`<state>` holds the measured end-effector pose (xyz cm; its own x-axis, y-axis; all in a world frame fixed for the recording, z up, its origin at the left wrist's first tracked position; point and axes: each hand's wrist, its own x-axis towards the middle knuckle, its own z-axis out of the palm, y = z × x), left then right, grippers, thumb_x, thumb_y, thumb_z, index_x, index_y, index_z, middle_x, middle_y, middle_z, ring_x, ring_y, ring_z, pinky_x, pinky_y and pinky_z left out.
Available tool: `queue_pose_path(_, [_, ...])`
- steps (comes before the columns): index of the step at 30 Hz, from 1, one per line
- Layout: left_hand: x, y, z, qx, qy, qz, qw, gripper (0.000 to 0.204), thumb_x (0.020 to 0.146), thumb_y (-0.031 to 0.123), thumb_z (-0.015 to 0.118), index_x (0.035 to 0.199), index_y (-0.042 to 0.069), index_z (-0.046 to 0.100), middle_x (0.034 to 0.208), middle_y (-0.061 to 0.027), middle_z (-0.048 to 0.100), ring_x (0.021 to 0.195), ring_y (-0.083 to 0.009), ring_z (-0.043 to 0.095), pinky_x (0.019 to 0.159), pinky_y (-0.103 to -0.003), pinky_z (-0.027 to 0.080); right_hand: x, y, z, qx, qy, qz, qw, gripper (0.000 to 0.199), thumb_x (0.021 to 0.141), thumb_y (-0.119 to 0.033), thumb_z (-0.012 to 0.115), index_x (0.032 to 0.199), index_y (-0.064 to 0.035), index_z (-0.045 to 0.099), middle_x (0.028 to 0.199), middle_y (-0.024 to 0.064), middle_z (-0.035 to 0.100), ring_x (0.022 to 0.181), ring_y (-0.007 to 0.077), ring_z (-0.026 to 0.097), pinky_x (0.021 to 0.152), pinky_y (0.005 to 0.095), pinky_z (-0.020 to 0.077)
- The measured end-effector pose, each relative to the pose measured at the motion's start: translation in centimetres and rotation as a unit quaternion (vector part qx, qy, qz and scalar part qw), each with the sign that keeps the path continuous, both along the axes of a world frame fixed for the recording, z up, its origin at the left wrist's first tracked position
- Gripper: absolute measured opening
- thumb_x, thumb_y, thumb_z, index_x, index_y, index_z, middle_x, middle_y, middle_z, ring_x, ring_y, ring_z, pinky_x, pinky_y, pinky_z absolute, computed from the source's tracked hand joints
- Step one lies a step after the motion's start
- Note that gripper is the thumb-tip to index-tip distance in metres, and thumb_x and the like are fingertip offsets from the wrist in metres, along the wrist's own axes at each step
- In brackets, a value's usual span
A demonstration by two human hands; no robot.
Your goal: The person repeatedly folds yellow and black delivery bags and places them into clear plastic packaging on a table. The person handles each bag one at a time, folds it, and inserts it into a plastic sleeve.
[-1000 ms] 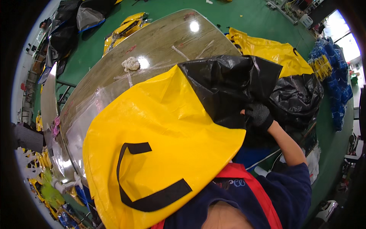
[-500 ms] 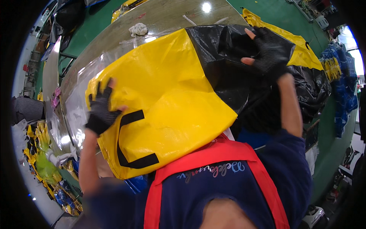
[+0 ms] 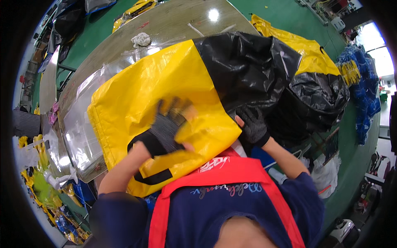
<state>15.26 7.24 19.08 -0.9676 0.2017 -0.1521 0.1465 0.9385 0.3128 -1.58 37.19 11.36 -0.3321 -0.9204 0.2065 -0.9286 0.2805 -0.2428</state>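
Observation:
A large yellow and black coated-fabric bag (image 3: 149, 95) lies across the table in front of me, its near edge at my red apron (image 3: 223, 167). My left hand (image 3: 165, 128), in a black ribbed glove with bare fingertips, is over the yellow part. Its fingers are spread and smeared by motion. The hand partly hides a black strap (image 3: 155, 177) on the fabric. At the near edge, beside the yellow-black seam, my right hand (image 3: 253, 126) in a matching glove is closed on the bag's black part, thumb toward the yellow side.
Clear plastic sheeting (image 3: 82, 136) covers the table's left side. A crumpled white wad (image 3: 141, 40) sits on the tabletop (image 3: 178, 20). Another yellow and black bag (image 3: 316, 82) is at the right, near a stack of blue bundles (image 3: 359, 91). A thin plastic bag (image 3: 324, 173) hangs nearby.
My left hand has moved right from the bag's left edge to the middle of the yellow part. My right hand has come down from the far black part to the near edge.

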Motion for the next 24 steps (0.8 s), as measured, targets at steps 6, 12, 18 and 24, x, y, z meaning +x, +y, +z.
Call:
queue_pose_path(6, [7.0, -5.8, -2.5, -0.060, 0.108, 0.181, 0.976, 0.069, 0.082, 0.050, 0.061, 0.132, 0.005, 0.047, 0.135, -0.0183, 0.048, 0.130, -0.0373, 0.037, 0.112, -0.054, 0.014, 0.1, -0.6, 4.9, -0.041, -0.058, 0.076, 0.995, 0.068, 0.072, -0.036, 0.075, 0.133, -0.0220, 0.048, 0.126, 0.0194, 0.054, 0.116, 0.0369, 0.051, 0.100, 0.0544, 0.0347])
queue_pose_path(12, [29.0, -8.0, 1.2, 0.223, -0.089, 0.647, 0.723, 0.041, 0.092, 0.032, 0.059, 0.118, 0.002, 0.053, 0.115, -0.0137, 0.059, 0.104, -0.0250, 0.057, 0.090, -0.035, 0.046, 1.2, -5.2, 6.2, 0.053, -0.137, 0.107, 0.983, 0.044, 0.077, -0.014, 0.070, 0.120, -0.0202, 0.062, 0.116, 0.0161, 0.063, 0.104, 0.0342, 0.061, 0.090, 0.0408, 0.0482])
queue_pose_path(18, [29.8, -0.8, -1.0, 0.419, 0.069, 0.609, 0.670, 0.045, 0.094, 0.027, 0.058, 0.128, -0.001, 0.051, 0.121, -0.0087, 0.059, 0.107, -0.0177, 0.057, 0.093, -0.028, 0.044, 1.7, -5.2, 3.8, -0.012, -0.080, 0.083, 0.993, 0.043, 0.074, -0.013, 0.074, 0.116, -0.0126, 0.064, 0.110, 0.0145, 0.064, 0.099, 0.0324, 0.063, 0.086, 0.0382, 0.0504])
queue_pose_path(24, [31.1, -7.9, -4.0, 0.029, 0.096, 0.596, 0.797, 0.037, 0.093, 0.023, 0.057, 0.116, -0.006, 0.058, 0.124, -0.0218, 0.057, 0.120, -0.0327, 0.049, 0.103, -0.036, 0.036, 0.7, -3.5, 1.0, -0.104, -0.051, 0.152, 0.982, 0.082, 0.069, -0.031, 0.079, 0.136, -0.0050, 0.041, 0.117, 0.0211, 0.058, 0.105, 0.0408, 0.057, 0.094, 0.0520, 0.0413])
